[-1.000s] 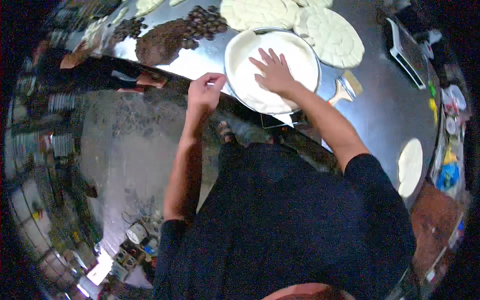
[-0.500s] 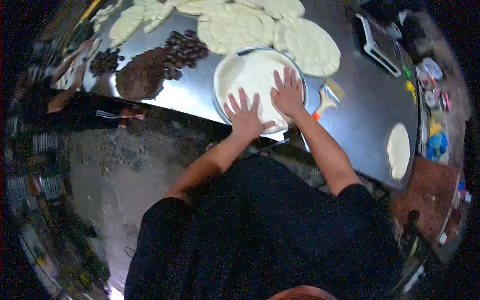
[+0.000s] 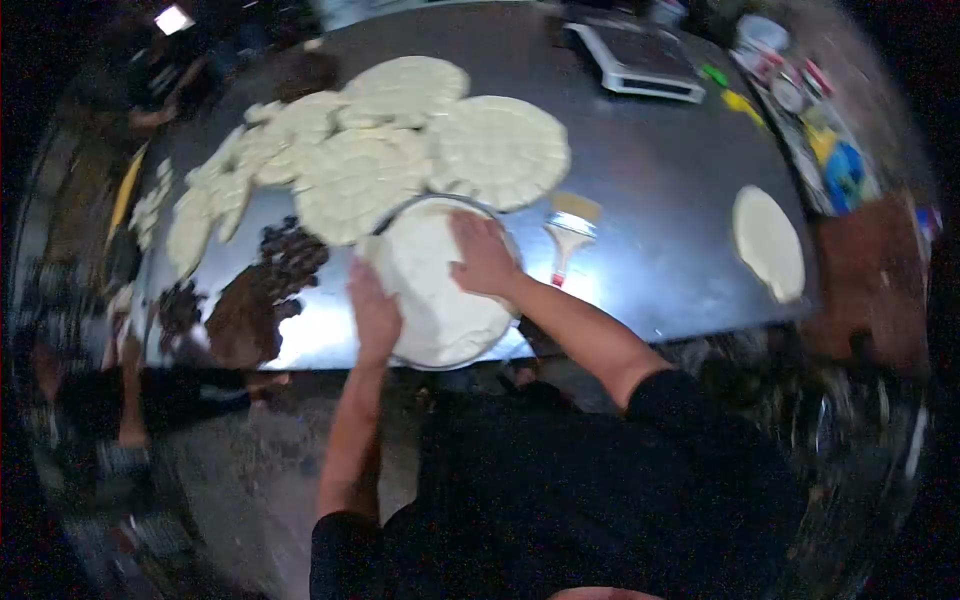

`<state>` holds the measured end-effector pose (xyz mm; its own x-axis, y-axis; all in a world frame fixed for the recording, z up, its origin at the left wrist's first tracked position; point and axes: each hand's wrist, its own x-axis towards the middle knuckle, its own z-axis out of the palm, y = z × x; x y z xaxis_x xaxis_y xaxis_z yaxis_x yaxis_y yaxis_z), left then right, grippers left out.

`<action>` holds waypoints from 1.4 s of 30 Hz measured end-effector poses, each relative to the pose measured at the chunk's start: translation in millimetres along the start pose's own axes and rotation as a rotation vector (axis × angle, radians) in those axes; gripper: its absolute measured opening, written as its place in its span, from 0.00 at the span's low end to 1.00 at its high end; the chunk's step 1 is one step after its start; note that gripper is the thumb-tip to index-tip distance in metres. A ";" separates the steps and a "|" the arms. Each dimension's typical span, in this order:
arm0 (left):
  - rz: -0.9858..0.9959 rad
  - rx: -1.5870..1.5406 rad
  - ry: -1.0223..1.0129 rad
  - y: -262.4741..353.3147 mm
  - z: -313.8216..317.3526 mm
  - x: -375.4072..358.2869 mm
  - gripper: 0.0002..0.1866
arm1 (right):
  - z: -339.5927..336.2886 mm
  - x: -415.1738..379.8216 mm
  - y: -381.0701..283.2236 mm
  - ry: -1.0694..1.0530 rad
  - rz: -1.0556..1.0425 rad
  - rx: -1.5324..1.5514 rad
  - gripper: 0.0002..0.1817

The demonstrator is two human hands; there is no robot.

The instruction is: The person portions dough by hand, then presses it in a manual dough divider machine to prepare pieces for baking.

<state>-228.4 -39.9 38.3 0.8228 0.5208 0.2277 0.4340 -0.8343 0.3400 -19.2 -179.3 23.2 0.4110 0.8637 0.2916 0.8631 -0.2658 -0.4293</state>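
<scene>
In front of me a round metal pan (image 3: 512,232) holds a sheet of pale dough (image 3: 430,290) that spreads nearly to its rim. My right hand (image 3: 485,258) lies on the dough in the upper right part of the pan, fingers stretched out and thumb apart. At the pan's left edge is my left hand (image 3: 375,312), its fingers extended and somewhat blurred; whether it presses the rim or the dough I cannot make out. A wide flat brush (image 3: 572,235) with pale bristles lies just right of the pan.
Several scored dough rounds (image 3: 500,150) lie behind the pan on the metal table (image 3: 650,230). Dark balls (image 3: 292,255) and a brown mound (image 3: 243,318) sit left. An oval dough piece (image 3: 768,243) lies right, a scale-like device (image 3: 640,65) behind. Another person's arm (image 3: 130,385) shows far left.
My left hand has moved from the dough to the pan's left edge. My right hand has shifted up and inward across the dough. The camera view has turned, showing more of the table's far side.
</scene>
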 end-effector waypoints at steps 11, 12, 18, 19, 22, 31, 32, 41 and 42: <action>-0.424 0.129 -0.130 38.4 -19.0 30.7 0.50 | -22.1 45.3 -26.8 -0.226 0.106 -0.257 0.46; -0.463 0.136 -0.175 35.4 -16.0 37.0 0.51 | -23.9 48.5 -25.9 -0.229 0.103 -0.254 0.46; -0.458 0.094 -0.206 39.0 -21.0 23.3 0.48 | -27.9 30.3 -12.3 -0.307 -0.060 -0.182 0.40; -0.307 0.350 -0.143 46.2 -5.5 3.8 0.45 | -23.7 4.0 -10.7 -0.086 -0.140 -0.298 0.39; -0.056 0.409 -0.051 37.4 31.0 -26.5 0.41 | -8.3 -20.1 -16.5 -0.071 0.002 -0.286 0.38; -0.270 0.105 -0.540 13.1 -37.1 47.0 0.20 | -20.5 -12.7 -19.9 -0.156 -0.045 -0.182 0.37; 0.109 0.368 -0.130 1.9 -38.2 37.6 0.24 | -27.8 -30.3 -47.8 -0.199 -0.050 -0.123 0.36; -0.015 0.368 -0.207 3.2 19.1 16.0 0.43 | 2.8 -21.5 -62.9 -0.163 -0.047 -0.156 0.37; -0.017 0.369 -0.212 4.6 18.6 10.8 0.43 | 1.8 -23.2 -64.9 -0.171 -0.025 -0.154 0.37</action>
<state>-210.7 -41.5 25.4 0.8547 0.5188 0.0193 0.5191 -0.8546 -0.0163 -85.2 -181.3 42.8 0.3448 0.9272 0.1462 0.9123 -0.2943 -0.2848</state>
